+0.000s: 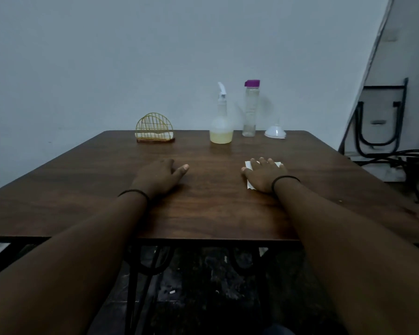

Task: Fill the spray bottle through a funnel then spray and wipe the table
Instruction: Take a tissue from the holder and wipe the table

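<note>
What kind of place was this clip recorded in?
Probably a plain room at home or a small eatery: a wooden table against a bare wall, a wire napkin holder at the table's far edge, and a folded chair leaning at the right.

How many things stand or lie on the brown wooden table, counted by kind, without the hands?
Bottles: 2, the clear spray bottle with yellowish liquid and the clear bottle with the purple cap
White plastic funnel: 1
Gold wire napkin holder: 1
White tissue under the right hand: 1
Total: 5
</note>
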